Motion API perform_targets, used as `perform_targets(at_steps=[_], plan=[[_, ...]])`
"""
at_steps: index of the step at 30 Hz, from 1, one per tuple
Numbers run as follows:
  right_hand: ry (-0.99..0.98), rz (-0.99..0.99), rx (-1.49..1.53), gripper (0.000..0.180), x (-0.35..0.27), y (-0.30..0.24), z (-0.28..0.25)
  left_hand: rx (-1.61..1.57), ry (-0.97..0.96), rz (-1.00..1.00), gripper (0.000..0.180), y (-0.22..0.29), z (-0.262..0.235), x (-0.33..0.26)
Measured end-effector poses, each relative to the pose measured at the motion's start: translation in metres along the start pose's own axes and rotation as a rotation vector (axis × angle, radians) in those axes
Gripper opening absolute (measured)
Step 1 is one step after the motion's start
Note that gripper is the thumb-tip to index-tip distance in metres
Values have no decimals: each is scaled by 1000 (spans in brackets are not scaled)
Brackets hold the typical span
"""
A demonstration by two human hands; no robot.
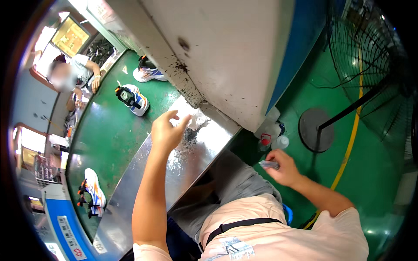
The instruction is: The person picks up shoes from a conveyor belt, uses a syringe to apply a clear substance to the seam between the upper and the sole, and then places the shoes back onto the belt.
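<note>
My left hand [166,134] hovers over the metal edge of the bench, thumb and fingers apart, with nothing visible between them. Right beside its fingertips lies a crumpled white paper or cloth-like heap [198,120], among white flecks and a dark smudge. Out to the right, over the floor beside my lap, my right hand [285,168] is closed on a small greyish, shiny piece [268,165], whose kind I cannot make out. Beyond the left hand, a white sneaker with orange and blue parts [138,103] sits on the green belt [113,143].
Another sneaker [150,75] is partly behind the large stained machine housing [222,48]; a third [95,191] lies at the left. A standing fan [317,130] and several plastic bottles [281,142] are at the right. Across the belt sits a co-worker [80,71].
</note>
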State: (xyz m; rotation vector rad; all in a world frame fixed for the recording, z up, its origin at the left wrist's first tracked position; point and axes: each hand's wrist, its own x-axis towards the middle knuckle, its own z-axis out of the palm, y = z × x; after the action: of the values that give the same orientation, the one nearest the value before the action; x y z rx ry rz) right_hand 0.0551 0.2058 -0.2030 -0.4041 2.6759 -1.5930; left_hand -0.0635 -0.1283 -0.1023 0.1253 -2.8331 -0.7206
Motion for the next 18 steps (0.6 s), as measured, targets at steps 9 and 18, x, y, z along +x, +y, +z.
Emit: perform_targets(at_steps=[9, 18], plan=[[-180, 85, 379, 13, 66, -114, 45, -644, 33, -285, 21, -35, -23, -39], [-383, -235, 350, 18, 131, -184, 129, -967, 357, -610, 21, -55, -61, -138]])
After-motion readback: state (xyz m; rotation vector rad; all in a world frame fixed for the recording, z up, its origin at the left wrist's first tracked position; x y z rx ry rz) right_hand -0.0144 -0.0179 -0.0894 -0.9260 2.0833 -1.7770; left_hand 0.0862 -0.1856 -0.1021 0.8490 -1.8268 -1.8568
